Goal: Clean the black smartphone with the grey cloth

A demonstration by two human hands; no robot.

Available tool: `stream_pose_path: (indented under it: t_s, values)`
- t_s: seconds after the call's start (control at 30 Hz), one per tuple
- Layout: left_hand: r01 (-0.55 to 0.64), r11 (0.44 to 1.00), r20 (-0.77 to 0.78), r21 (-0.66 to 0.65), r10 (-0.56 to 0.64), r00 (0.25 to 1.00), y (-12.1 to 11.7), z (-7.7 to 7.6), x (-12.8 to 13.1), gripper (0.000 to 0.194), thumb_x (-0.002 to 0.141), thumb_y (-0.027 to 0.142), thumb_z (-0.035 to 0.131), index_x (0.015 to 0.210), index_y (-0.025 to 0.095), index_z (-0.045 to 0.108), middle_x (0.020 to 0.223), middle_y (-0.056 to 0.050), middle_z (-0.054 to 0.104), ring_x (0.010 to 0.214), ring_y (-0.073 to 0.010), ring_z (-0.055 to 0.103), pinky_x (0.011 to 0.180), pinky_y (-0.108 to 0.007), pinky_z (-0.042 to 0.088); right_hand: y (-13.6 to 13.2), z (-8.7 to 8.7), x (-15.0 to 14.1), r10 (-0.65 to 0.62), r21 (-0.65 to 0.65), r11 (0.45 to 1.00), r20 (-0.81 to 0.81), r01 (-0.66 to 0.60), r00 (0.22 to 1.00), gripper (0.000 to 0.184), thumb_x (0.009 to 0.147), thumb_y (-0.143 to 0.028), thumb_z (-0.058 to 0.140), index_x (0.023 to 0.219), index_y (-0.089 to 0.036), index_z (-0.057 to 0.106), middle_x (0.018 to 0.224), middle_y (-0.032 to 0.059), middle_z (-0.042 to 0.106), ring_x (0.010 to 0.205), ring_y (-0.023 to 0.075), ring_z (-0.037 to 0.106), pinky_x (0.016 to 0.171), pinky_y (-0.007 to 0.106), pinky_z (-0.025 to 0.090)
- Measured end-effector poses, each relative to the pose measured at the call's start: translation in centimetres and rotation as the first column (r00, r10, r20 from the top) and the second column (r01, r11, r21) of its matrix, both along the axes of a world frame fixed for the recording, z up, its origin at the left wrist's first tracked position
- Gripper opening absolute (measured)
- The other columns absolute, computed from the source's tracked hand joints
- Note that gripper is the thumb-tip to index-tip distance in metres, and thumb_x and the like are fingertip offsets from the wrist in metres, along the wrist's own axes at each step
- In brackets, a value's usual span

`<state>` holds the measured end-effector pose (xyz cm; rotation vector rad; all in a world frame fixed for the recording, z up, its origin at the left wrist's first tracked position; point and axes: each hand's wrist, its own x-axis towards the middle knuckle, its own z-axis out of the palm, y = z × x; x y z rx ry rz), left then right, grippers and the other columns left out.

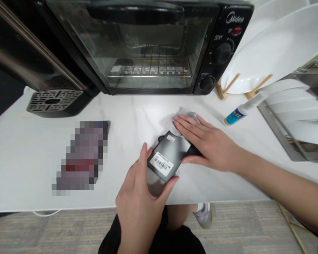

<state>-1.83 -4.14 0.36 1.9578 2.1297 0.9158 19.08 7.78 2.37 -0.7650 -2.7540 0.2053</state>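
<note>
My left hand (139, 195) grips the near end of a dark flat box (178, 150), thumb on one side and fingers on the other. A white barcode label reading OPPO Reno10 (162, 163) is on its upper face. My right hand (209, 143) lies with its fingers stretched over crumpled, translucent whitish wrapping (187, 112); its thumb touches the box's right edge. Something black (194, 150) shows between the box and my right palm, mostly hidden. Left of my hands, a pixelated flat item (81, 157) lies on the white countertop (127, 141).
A black Midea toaster oven (153, 91) stands behind my hands. At left is a dark machine with a slotted drip tray (54, 100). A spray bottle (235, 114), large white plates (270, 46) on wooden stands and a sink edge (277, 137) are at right.
</note>
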Motion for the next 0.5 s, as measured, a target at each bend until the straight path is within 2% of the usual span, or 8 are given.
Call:
stream_pose_path:
  t_s: [0.07, 0.13, 0.2, 0.3, 0.33, 0.43, 0.47, 0.5]
  values:
    - [-0.008, 1.000, -0.018, -0.016, 0.008, 1.000, -0.1, 0.0, 0.0, 0.096, 0.087, 0.058, 0.075, 0.166, 0.029, 0.027, 0.143, -0.010, 0.069, 0.126, -0.0331, 0.069, 0.093, -0.042, 0.061, -0.4, 0.1, -0.2, 0.143, -0.022, 0.990, 0.003, -0.143, 0.990, 0.096, 0.098, -0.077, 0.044, 0.161, -0.004, 0.034, 0.172, 0.0171, 0.030, 0.163, 0.0280, 0.025, 0.135, 0.050, 0.016]
    - [-0.012, 0.999, -0.035, -0.032, 0.011, 0.999, -0.1, 0.1, 0.0, 0.095, 0.088, 0.057, 0.074, 0.166, 0.030, 0.026, 0.142, -0.011, 0.069, 0.120, -0.0329, 0.072, 0.086, -0.041, 0.063, -0.7, 0.2, -0.6, 0.311, -0.060, 0.949, -0.006, -0.311, 0.950, 0.091, 0.099, -0.076, 0.042, 0.159, -0.007, 0.039, 0.172, 0.0122, 0.032, 0.162, 0.0218, 0.026, 0.136, 0.041, 0.016]
    - [-0.012, 1.000, -0.030, -0.029, 0.012, 0.999, -0.1, 0.1, 0.0, 0.096, 0.088, 0.057, 0.074, 0.167, 0.030, 0.026, 0.142, -0.011, 0.069, 0.121, -0.0335, 0.072, 0.087, -0.042, 0.062, -0.5, 0.1, -0.6, 0.256, -0.064, 0.964, -0.016, -0.257, 0.966, 0.087, 0.101, -0.073, 0.042, 0.161, -0.010, 0.037, 0.172, 0.0114, 0.033, 0.161, 0.0205, 0.028, 0.135, 0.040, 0.021]
    - [-0.011, 1.000, -0.020, -0.003, 0.011, 1.000, 0.1, 0.2, 0.1, 0.094, 0.088, 0.057, 0.074, 0.166, 0.031, 0.028, 0.145, -0.010, 0.068, 0.130, -0.0344, 0.067, 0.098, -0.045, 0.059, 0.4, -0.2, 0.0, -0.016, -0.028, 1.000, -0.033, 0.015, 0.999, 0.090, 0.100, -0.071, 0.046, 0.164, -0.009, 0.030, 0.172, 0.0181, 0.030, 0.162, 0.0276, 0.026, 0.133, 0.052, 0.025]
    - [-0.014, 1.000, -0.030, 0.005, 0.014, 0.999, 0.1, 0.1, 0.1, 0.092, 0.089, 0.057, 0.074, 0.165, 0.031, 0.030, 0.145, -0.010, 0.067, 0.131, -0.0348, 0.066, 0.099, -0.045, 0.059, 0.5, -0.2, 0.0, -0.021, -0.023, 1.000, -0.038, 0.020, 0.999, 0.091, 0.100, -0.071, 0.047, 0.164, -0.008, 0.029, 0.172, 0.0190, 0.030, 0.163, 0.0285, 0.024, 0.133, 0.054, 0.023]
    - [0.003, 1.000, -0.058, 0.021, -0.001, 0.998, 0.2, 0.1, 0.1, 0.088, 0.089, 0.062, 0.071, 0.163, 0.029, 0.035, 0.146, -0.013, 0.066, 0.127, -0.0368, 0.068, 0.095, -0.047, 0.059, 0.1, -0.2, -0.2, 0.219, -0.041, 0.975, -0.031, -0.220, 0.975, 0.087, 0.102, -0.069, 0.045, 0.162, -0.007, 0.032, 0.172, 0.0141, 0.031, 0.164, 0.0228, 0.021, 0.136, 0.047, 0.014]
    - [0.005, 1.000, -0.053, 0.014, -0.004, 0.999, 0.2, 0.1, 0.0, 0.089, 0.089, 0.063, 0.071, 0.163, 0.028, 0.035, 0.146, -0.013, 0.066, 0.126, -0.0370, 0.069, 0.094, -0.046, 0.060, -0.1, -0.2, -0.3, 0.262, -0.045, 0.964, -0.028, -0.263, 0.965, 0.084, 0.103, -0.068, 0.043, 0.162, -0.008, 0.033, 0.172, 0.0122, 0.032, 0.163, 0.0212, 0.022, 0.136, 0.045, 0.014]
    - [0.001, 1.000, -0.041, -0.001, -0.001, 0.999, 0.2, 0.1, 0.0, 0.092, 0.088, 0.064, 0.072, 0.164, 0.028, 0.034, 0.146, -0.013, 0.066, 0.125, -0.0368, 0.069, 0.093, -0.046, 0.061, -0.1, -0.2, -0.3, 0.243, -0.043, 0.969, -0.023, -0.244, 0.970, 0.082, 0.105, -0.067, 0.040, 0.162, -0.009, 0.033, 0.172, 0.0116, 0.033, 0.163, 0.0209, 0.024, 0.136, 0.045, 0.015]
